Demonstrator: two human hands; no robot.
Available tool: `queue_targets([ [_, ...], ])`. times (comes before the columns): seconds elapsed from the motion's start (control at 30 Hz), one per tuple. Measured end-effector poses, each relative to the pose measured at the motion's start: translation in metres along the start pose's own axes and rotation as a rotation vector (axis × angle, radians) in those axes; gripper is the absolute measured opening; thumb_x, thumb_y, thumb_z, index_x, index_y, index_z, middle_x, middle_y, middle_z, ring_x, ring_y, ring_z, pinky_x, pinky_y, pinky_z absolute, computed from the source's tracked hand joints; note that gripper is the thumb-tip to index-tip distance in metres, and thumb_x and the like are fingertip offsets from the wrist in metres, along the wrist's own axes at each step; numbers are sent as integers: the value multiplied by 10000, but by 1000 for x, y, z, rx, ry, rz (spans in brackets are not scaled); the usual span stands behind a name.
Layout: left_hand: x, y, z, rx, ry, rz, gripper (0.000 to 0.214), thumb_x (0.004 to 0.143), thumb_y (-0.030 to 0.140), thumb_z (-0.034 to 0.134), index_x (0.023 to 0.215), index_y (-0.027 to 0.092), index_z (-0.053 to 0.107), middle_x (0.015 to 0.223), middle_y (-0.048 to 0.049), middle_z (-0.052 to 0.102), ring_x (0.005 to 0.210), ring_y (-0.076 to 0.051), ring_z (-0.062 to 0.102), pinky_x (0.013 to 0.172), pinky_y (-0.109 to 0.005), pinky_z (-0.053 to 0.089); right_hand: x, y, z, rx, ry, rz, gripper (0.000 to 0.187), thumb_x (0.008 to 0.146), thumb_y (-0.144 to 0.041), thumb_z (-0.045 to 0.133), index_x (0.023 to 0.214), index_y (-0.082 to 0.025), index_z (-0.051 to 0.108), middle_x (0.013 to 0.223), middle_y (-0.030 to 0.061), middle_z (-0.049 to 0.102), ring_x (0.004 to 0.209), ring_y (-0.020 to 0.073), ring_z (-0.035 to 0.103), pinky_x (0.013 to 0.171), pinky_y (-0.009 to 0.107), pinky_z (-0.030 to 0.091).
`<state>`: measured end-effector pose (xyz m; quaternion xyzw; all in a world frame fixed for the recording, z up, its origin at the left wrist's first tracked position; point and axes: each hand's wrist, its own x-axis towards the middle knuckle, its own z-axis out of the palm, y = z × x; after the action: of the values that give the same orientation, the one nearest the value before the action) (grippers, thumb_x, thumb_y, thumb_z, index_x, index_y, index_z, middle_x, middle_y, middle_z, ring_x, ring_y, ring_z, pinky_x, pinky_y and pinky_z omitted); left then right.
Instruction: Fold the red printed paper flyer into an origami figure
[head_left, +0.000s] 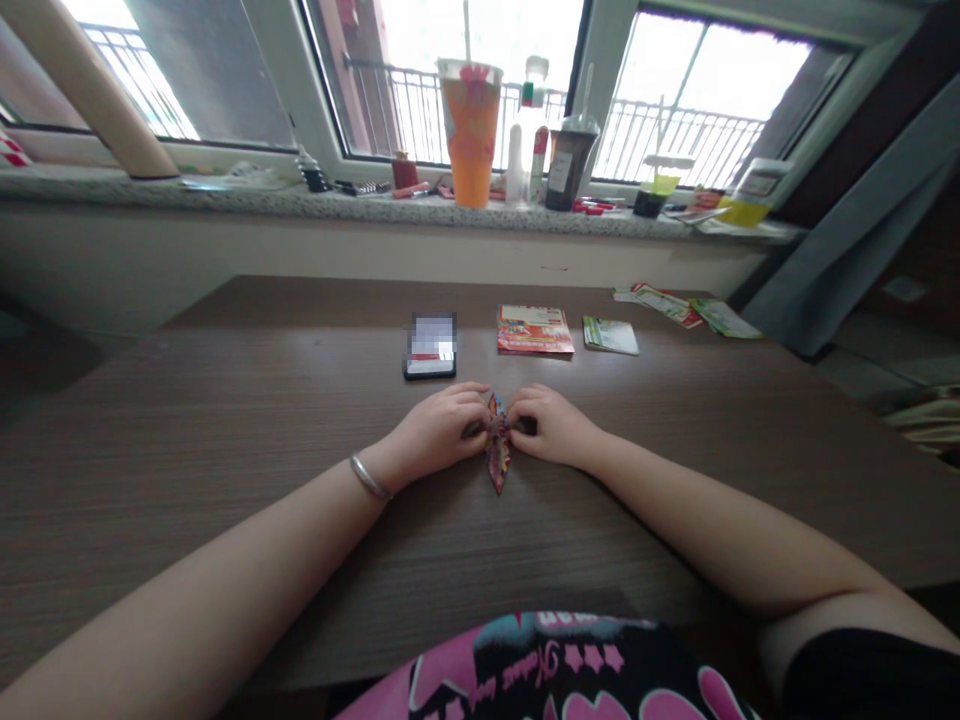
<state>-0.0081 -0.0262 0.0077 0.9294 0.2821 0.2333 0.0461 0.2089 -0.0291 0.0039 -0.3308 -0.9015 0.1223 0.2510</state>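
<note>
Between my two hands is a folded piece of colourful printed paper [498, 462], narrow and pointed at its near and far ends. My left hand [450, 422], with a silver bangle at the wrist, pinches its left side. The right side is pinched by my right hand [551, 424], thumb and forefinger together. My fingertips hide the paper's middle. Just beyond my left hand lies a phone [430, 346] with a blurred screen. Past my right hand rest a red printed leaflet [535, 330] and a smaller green-and-white stack of paper [610, 336].
More printed papers [667, 305] lie at the table's far right corner. The brown wooden table [225, 400] reaches to the wall below a granite windowsill [262, 203]. On the sill stand a tall orange drink cup [471, 135], a dark lidded cup [570, 165], bottles and small items.
</note>
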Motion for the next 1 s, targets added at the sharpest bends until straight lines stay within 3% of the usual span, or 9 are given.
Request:
queue_targets([
  [0.17, 1, -2, -4, 33, -14, 46, 85, 787, 201, 679, 872, 191, 676, 959, -53, 702, 1101, -221, 608, 935, -343, 512, -2, 0, -3, -64, -32, 19, 41, 763, -197, 644, 794, -175, 659, 812, 40, 655, 806, 182, 539, 756, 285, 403],
  [0.33, 3, 1, -7, 187, -1, 160, 98, 875, 247, 602, 856, 166, 655, 989, -77, 707, 1003, -200, 650, 922, -342, 505, -3, -2, -6, -210, -43, -53, 83, 812, -248, 619, 842, -195, 675, 810, 36, 652, 800, 186, 529, 734, 293, 368],
  [0.6, 3, 6, -6, 245, -10, 70, 104, 894, 240, 560, 854, 174, 630, 983, -58, 701, 953, -196, 656, 1027, -446, 408, -1, -14, -7, -478, -120, -73, 151, 855, -284, 577, 911, -164, 648, 886, 84, 655, 830, 208, 549, 703, 317, 337],
  [0.8, 3, 6, -3, 64, 2, -3, 29, 810, 187, 624, 790, 186, 645, 881, -46, 685, 980, -207, 623, 930, -364, 483, 4, -11, -5, -369, -160, 10, 103, 813, -256, 590, 823, -163, 633, 821, 65, 659, 761, 189, 558, 674, 293, 334],
  [1.0, 2, 8, -1, 2, -27, -166, 123, 866, 210, 562, 806, 182, 666, 902, -58, 692, 910, -185, 643, 837, -311, 525, 7, -2, -3, -145, -152, 131, 132, 767, -216, 606, 646, -174, 574, 604, -20, 551, 554, 110, 419, 561, 250, 254],
])
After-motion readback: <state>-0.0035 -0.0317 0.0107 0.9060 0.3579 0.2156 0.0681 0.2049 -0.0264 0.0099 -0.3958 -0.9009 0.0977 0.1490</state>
